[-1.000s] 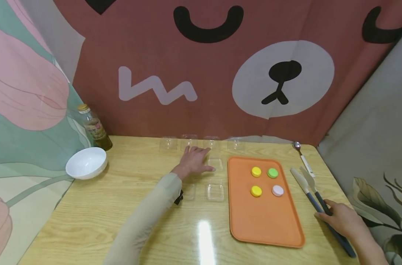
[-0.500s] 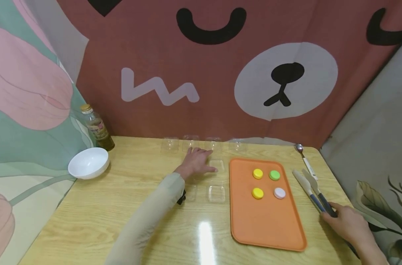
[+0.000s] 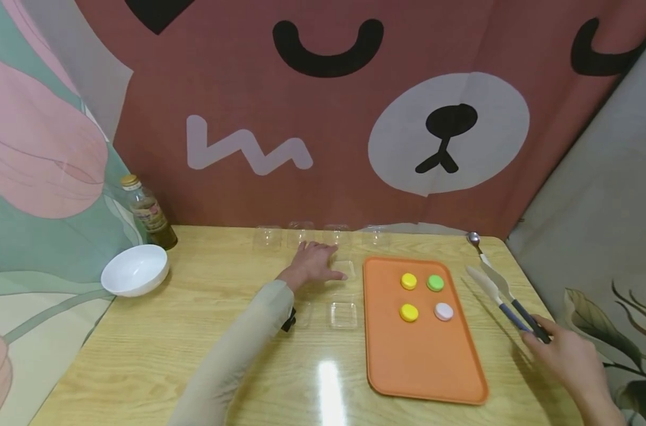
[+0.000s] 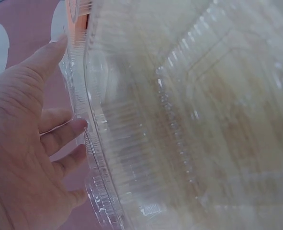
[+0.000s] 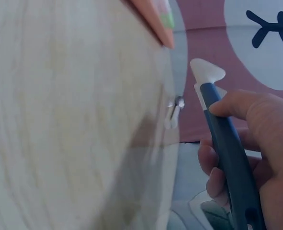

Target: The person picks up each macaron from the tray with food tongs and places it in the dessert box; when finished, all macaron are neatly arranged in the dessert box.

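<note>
A person's right hand [image 3: 565, 355], near the right edge of a wooden desk [image 3: 142, 355], grips two knives by their handles, fingers curled round them. The blue-handled knife [image 3: 509, 313] lies on the left and the black-handled knife [image 3: 521, 309] close beside it on the right; both pale blades reach out ahead of the hand, pointing away from the person and slightly left, with a shadow on the wood below. Just beyond the blades is a spoon [image 3: 474, 238], its handle partly hidden. The left hand [image 3: 312, 264], well apart from the right, is spread, thumb held away from the fingers, among clear plastic boxes. Seen from its wrist, the fingertips are at the rim of a clear plastic container [image 4: 189, 124]; whether they touch it is hard to tell. Past these fingers, a row of four clear boxes [image 3: 376, 238] lines the far edge, and another clear box [image 3: 342, 315] sits nearer the person. Between the hands lies an orange tray [image 3: 424, 361] bearing two yellow discs [image 3: 409, 312], a green disc [image 3: 435, 283] and a pale lilac disc [image 3: 443, 311]. Far left are a white bowl [image 3: 135, 270] and a gold-capped bottle [image 3: 151, 216].
</note>
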